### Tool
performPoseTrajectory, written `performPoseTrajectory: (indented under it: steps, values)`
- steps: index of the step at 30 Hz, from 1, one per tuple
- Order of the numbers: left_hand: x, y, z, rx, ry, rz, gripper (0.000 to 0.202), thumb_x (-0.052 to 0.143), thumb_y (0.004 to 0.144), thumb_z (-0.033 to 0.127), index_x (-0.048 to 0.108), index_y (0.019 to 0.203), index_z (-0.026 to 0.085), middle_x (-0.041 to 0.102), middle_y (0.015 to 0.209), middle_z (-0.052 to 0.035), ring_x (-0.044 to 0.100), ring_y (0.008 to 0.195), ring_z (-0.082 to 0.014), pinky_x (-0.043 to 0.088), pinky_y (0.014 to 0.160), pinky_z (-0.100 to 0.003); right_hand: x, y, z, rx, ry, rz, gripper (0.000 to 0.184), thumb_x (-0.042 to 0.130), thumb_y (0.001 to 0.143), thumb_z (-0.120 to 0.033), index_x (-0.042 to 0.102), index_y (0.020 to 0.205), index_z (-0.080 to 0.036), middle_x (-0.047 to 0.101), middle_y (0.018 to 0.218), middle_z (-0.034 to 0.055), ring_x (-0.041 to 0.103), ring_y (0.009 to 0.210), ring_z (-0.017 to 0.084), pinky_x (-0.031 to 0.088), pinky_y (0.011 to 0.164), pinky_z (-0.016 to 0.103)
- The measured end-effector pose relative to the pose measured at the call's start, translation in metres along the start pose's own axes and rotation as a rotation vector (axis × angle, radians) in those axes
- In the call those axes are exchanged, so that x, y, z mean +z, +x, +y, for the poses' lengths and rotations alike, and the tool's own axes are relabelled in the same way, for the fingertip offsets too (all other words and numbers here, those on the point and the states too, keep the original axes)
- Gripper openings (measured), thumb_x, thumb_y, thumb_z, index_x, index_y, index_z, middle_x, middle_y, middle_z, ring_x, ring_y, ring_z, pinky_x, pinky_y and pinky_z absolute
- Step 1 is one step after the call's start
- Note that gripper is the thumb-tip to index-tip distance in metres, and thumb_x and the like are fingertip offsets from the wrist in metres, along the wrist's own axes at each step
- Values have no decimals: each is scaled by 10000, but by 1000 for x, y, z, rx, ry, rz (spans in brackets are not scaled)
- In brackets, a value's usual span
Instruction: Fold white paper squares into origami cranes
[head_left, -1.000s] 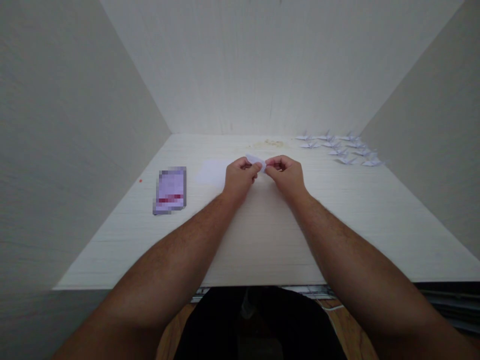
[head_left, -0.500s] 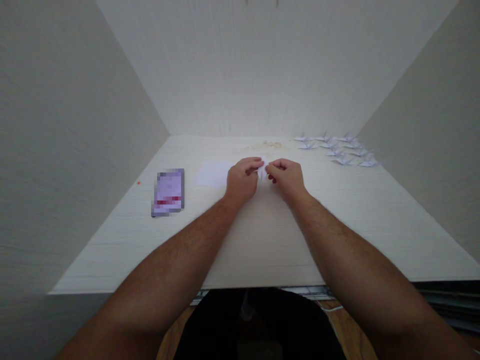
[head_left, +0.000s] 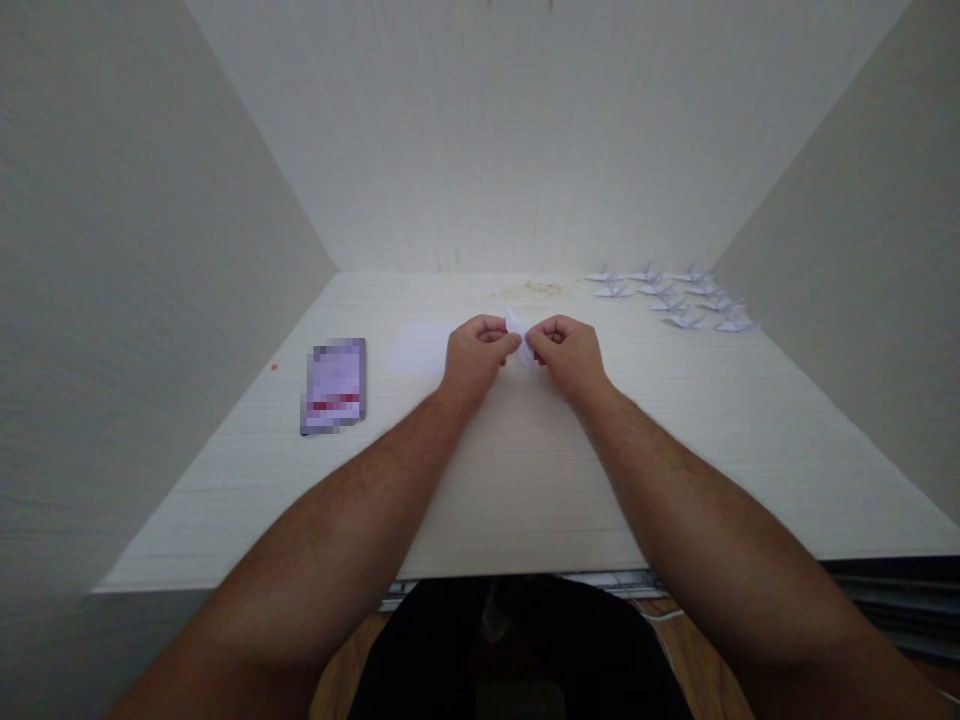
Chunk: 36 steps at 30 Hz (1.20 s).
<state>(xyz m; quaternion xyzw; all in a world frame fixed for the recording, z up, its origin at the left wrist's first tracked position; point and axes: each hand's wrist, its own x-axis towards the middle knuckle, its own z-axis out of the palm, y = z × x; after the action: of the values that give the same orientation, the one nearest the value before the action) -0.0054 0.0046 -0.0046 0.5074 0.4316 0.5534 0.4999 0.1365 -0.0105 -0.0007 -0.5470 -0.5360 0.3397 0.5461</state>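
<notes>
A small folded piece of white paper (head_left: 516, 323) is held up between my two hands above the middle of the table. My left hand (head_left: 478, 352) pinches its left side between thumb and fingers. On the other side, my right hand (head_left: 567, 350) has thumb and fingertips closed on the paper's right edge. The fingers cover much of the paper, so its exact folds cannot be made out. Flat white paper (head_left: 416, 347) lies on the table just left of my left hand.
Several folded paper cranes (head_left: 686, 320) stand in rows at the back right. A device with a blurred screen (head_left: 335, 385) lies at the left, near a small orange speck (head_left: 274, 367). Walls enclose the white table (head_left: 517, 490) at the back and both sides.
My left hand has shifted slightly left, its fingers going from stretched over the paper to a pinch. The folded paper now shows raised and turned between both hands.
</notes>
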Motion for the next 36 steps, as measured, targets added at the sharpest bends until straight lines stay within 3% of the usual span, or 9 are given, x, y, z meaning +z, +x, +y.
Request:
performPoseTrajectory:
  steps: [4,7,15,27,36]
  values:
    - [0,-1,2,-11,64,-71,155,764,644,227,623,637,163,644,592,-2,528,503,-82,398,486,-203,-1,1,1,-63,-52,-23,152,669,727,-332,643,701,-185,605,588,-20,491,540,117,370,534,269]
    - [-1,-2,4,-24,115,-58,178,737,676,240,604,586,164,639,566,-11,514,460,-81,393,467,-210,-2,1,2,-115,-119,-46,147,652,761,-326,646,713,-187,630,624,-9,510,571,123,385,567,279]
    - [-1,-1,2,-25,153,-59,196,777,685,281,641,627,152,664,584,-33,536,462,-82,399,473,-206,-5,2,2,-141,-168,-69,74,645,764,-260,671,770,-191,678,698,8,563,624,141,421,613,295]
    - [2,-6,12,-35,223,-80,122,682,723,229,681,638,142,668,576,-44,542,460,-97,413,455,-218,-3,-3,0,-228,-293,12,79,664,791,-260,663,738,-203,666,673,-4,554,611,134,428,635,294]
    - [1,-3,7,-34,222,-31,120,664,717,246,688,659,143,657,559,-25,538,473,-99,404,458,-215,-4,-1,6,-392,-339,-38,107,645,833,-223,734,774,-210,747,792,21,646,730,156,489,716,303]
